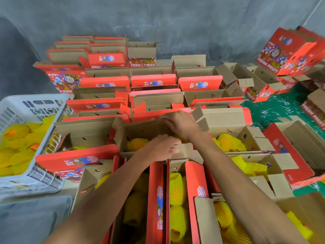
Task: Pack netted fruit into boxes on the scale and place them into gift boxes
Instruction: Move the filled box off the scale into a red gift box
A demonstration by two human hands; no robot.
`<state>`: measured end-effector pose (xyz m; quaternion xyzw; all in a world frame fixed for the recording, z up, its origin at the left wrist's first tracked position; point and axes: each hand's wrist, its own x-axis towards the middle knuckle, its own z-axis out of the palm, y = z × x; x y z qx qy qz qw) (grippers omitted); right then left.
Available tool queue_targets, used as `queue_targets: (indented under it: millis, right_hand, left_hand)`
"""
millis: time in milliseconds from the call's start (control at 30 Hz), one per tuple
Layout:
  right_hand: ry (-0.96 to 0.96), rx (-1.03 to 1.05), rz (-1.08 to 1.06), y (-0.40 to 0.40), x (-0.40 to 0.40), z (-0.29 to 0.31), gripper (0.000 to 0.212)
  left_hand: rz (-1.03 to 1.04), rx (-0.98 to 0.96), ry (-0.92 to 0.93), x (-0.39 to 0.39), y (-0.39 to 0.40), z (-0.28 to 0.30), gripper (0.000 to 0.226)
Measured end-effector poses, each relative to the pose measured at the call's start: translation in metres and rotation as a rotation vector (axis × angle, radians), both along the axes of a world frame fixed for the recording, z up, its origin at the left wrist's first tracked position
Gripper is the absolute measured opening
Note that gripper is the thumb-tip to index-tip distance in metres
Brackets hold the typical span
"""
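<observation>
An open red and brown gift box (123,134) stands in the middle, among several others. Yellow netted fruit (136,144) lies inside it at the left. My left hand (160,147) is at the box's near edge, fingers curled over the near cardboard flap (184,149). My right hand (179,124) reaches across the box, fingers bent onto the top of its far wall; what is under the palm is hidden. The boxes nearest me hold more netted fruit (175,191).
A white plastic crate (44,106) at the left holds loose netted fruit (17,138). Rows of open gift boxes (153,81) stretch back to the grey wall. Filled boxes (226,141) sit to the right. Green floor (281,110) shows at the right, below stacked boxes (284,51).
</observation>
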<state>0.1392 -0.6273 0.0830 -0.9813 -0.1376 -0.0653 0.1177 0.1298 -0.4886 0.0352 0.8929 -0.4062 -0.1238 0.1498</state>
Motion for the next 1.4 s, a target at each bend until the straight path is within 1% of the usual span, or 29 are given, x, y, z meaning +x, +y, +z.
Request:
queue_targets:
  millis: [167, 267, 333, 400, 433, 500, 533, 567, 600, 633, 667, 733, 767, 867, 933, 1033, 1167, 1233, 1333, 1400]
  right_hand:
    - [-0.038, 0.122, -0.017, -0.01, -0.027, -0.019, 0.034]
    - [-0.087, 0.183, 0.004, -0.016, -0.039, -0.026, 0.033]
    - [-0.151, 0.223, 0.003, -0.022, -0.051, -0.028, 0.029]
    - [-0.255, 0.275, -0.023, -0.029, -0.07, -0.033, 0.027]
    - [-0.326, 0.3, -0.062, -0.033, -0.08, -0.037, 0.026]
    - [-0.496, 0.355, -0.205, -0.038, -0.104, -0.05, 0.017]
    - [-0.552, 0.39, -0.301, -0.04, -0.114, -0.058, 0.012]
    - [-0.563, 0.429, -0.397, -0.041, -0.123, -0.065, 0.008]
    - [-0.516, 0.463, -0.479, -0.042, -0.13, -0.072, 0.007]
    - [-0.411, 0.487, -0.526, -0.044, -0.134, -0.079, 0.01]
    - [-0.275, 0.497, -0.518, -0.045, -0.134, -0.085, 0.017]
    - [-0.045, 0.498, -0.402, -0.048, -0.134, -0.091, 0.03]
    - [0.006, 0.486, -0.36, -0.05, -0.133, -0.092, 0.031]
    - [0.014, 0.477, -0.355, -0.055, -0.132, -0.091, 0.026]
    - [0.053, 0.507, -0.346, -0.058, -0.133, -0.09, 0.024]
    - [0.073, 0.554, -0.264, -0.063, -0.139, -0.094, 0.02]
    - [0.108, 0.591, -0.211, -0.062, -0.15, -0.099, 0.017]
    - [0.115, 0.598, -0.274, -0.059, -0.148, -0.099, 0.021]
    - [0.059, 0.609, -0.449, -0.056, -0.134, -0.092, 0.035]
    - [0.021, 0.652, -0.534, -0.054, -0.121, -0.085, 0.038]
  left_hand:
    - [0.022, -0.017, -0.018, -0.001, 0.001, -0.005, 0.007]
    - [0.045, -0.025, -0.018, -0.002, 0.002, -0.005, 0.017]
    - [0.04, -0.043, -0.032, -0.003, 0.003, -0.005, 0.013]
    - [0.025, -0.062, -0.039, -0.005, 0.003, -0.005, 0.007]
    - [0.025, -0.074, -0.031, -0.006, 0.004, -0.004, 0.008]
    - [0.025, -0.09, 0.014, -0.007, 0.005, -0.002, 0.009]
    - [0.029, -0.096, 0.046, -0.006, 0.006, -0.002, 0.011]
    - [0.031, -0.107, 0.077, -0.004, 0.007, -0.002, 0.005]
    - [0.041, -0.119, 0.105, -0.003, 0.007, -0.001, 0.011]
    - [0.05, -0.123, 0.121, -0.002, 0.007, 0.001, 0.024]
    - [0.058, -0.126, 0.151, 0.001, 0.009, 0.002, 0.031]
    - [0.054, -0.123, 0.213, 0.004, 0.012, 0.005, 0.026]
    - [0.051, -0.133, 0.227, 0.008, 0.012, 0.007, 0.024]
    - [0.055, -0.15, 0.218, 0.019, 0.014, 0.013, 0.033]
    - [0.055, -0.15, 0.243, 0.024, 0.017, 0.016, 0.033]
    - [0.054, -0.141, 0.299, 0.028, 0.019, 0.016, 0.03]
    - [0.065, -0.207, 0.344, 0.038, 0.018, 0.023, 0.029]
    - [0.056, -0.227, 0.337, 0.041, 0.016, 0.022, 0.028]
    - [0.052, -0.179, 0.314, 0.033, 0.011, 0.011, 0.022]
    - [0.033, -0.14, 0.33, 0.027, 0.009, -0.004, 0.016]
